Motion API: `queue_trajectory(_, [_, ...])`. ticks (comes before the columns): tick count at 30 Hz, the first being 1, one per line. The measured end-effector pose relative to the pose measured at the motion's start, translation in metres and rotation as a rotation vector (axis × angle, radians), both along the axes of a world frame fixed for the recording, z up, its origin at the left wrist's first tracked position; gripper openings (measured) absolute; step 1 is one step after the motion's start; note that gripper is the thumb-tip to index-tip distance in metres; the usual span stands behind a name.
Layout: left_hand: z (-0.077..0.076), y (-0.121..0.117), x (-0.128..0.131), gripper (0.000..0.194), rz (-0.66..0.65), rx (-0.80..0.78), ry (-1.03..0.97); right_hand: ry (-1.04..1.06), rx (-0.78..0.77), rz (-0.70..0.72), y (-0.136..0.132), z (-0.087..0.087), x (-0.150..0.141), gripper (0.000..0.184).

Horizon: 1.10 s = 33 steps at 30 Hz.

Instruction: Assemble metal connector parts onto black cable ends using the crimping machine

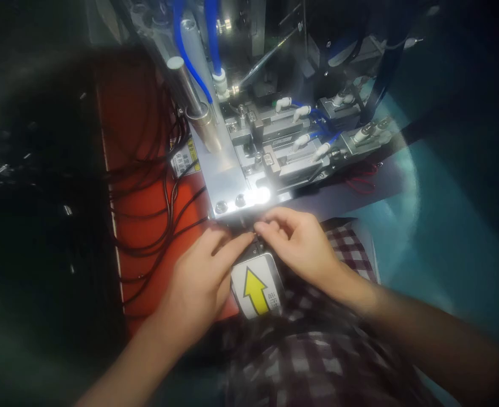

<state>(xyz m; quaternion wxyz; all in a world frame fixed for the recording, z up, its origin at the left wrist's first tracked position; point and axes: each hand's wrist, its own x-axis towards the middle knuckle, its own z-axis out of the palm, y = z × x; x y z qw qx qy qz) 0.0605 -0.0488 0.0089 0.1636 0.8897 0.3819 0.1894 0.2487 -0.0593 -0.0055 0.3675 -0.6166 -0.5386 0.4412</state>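
Observation:
Both hands meet at the front edge of a machine's metal plate (pixel 224 175). My left hand (pixel 205 271) reaches in from the left, fingers bent together with the tips just below the plate. Close beside it, my right hand (pixel 298 240) has its thumb and index finger pinched near the same spot. Whatever lies between the fingertips is too small or hidden to name. Beneath the hands sits a white label plate (pixel 256 285) with a yellow arrow pointing up toward the machine. A small dark part (pixel 256 249) shows between the fingertips and that label.
Pneumatic cylinders (pixel 296 158) with white fittings and blue tubes stand behind the plate. A round metal post (pixel 185 85) rises at its left. Black cables (pixel 168 209) loop over the orange-red surface (pixel 143 282). Checkered cloth (pixel 317 362) covers my lap, close under the hands.

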Motion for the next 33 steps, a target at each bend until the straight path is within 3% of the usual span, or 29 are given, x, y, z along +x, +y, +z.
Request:
queue_trajectory(7, [0.000, 0.000, -0.001, 0.033, 0.008, -0.002, -0.015, -0.010, 0.049, -0.046, 0.001, 0.004, -0.006, 0.009])
queue_trajectory(14, [0.002, 0.000, 0.000, 0.030, 0.006, -0.021, -0.015, 0.261, -0.180, -0.037, 0.008, 0.001, 0.008, 0.012])
queue_trajectory(19, [0.003, 0.000, 0.000, 0.030, -0.006, -0.018, -0.024, 0.368, -0.250, -0.007, 0.010, -0.001, 0.010, 0.010])
queue_trajectory(33, [0.001, 0.000, 0.000, 0.032, 0.004, 0.001, -0.013, 0.305, -0.169, -0.016, 0.004, -0.007, 0.006, 0.012])
